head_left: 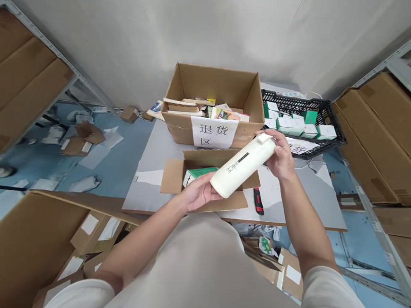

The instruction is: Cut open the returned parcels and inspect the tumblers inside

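A white bottle (243, 166) with "NICE" printed on its side is held tilted between both hands, above an opened small cardboard box (171, 175). My right hand (279, 152) is wrapped round its capped upper end. Beneath the bottom end, the fingers of my left hand (200, 190) support it. Inside the small box a green and white carton (198, 173) shows partly; the bottle hides much of the box's inside. A red and black box cutter (258, 201) lies on the table to the right of the box.
Behind stands a large cardboard box (179, 130) of books with a Chinese paper label. A black plastic crate (327, 114) holds several green and white cartons. Shelves of brown boxes (380, 139) flank the table (150, 168). A big carton (43, 231) of parcels stands lower left.
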Motion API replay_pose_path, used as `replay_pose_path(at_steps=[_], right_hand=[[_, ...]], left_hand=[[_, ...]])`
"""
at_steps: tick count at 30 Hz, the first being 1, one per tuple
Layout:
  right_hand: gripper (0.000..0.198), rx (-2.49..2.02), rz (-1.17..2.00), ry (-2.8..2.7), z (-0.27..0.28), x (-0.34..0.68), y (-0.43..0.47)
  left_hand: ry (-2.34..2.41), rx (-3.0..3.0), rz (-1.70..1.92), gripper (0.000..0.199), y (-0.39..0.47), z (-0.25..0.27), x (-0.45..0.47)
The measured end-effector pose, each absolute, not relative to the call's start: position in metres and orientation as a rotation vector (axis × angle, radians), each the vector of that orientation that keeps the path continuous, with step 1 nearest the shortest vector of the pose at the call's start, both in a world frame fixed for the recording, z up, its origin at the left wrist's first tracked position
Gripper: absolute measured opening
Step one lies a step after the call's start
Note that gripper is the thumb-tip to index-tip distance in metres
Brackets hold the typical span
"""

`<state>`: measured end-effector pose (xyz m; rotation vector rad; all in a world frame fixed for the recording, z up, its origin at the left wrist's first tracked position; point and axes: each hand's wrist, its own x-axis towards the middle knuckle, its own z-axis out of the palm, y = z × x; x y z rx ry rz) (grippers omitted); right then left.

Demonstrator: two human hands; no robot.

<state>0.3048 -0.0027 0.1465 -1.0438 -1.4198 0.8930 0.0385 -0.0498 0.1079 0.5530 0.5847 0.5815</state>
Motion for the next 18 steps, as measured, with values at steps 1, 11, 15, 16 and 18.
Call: replay_pose_path(at_steps=[1,11,15,16,18], right_hand=[[0.064,-1.006,0.931,-1.419,0.149,0.299,-0.001],[0.054,-1.075,1.020,-1.458,0.150,0.282,-0.005],[0.049,-1.110,0.858,-1.401,0.149,0.302,-0.011],[0.049,-1.126,0.813,-1.399,0.148,0.307,-0.012],[0.049,-1.159,0.741,-1.418,0.146,0.315,-0.015]], left_hand=[[0.572,0.530,0.602,0.053,-0.052,0.107,0.040],[0.562,0.741,0.704,0.060,-0.069,0.082,0.034],[0.931,1.285,0.729,0.066,-0.030,0.072,0.013],[1.109,1.427,0.732,0.068,-0.017,0.067,0.012],[1.346,1.642,0.553,0.074,0.009,0.053,0.019]])
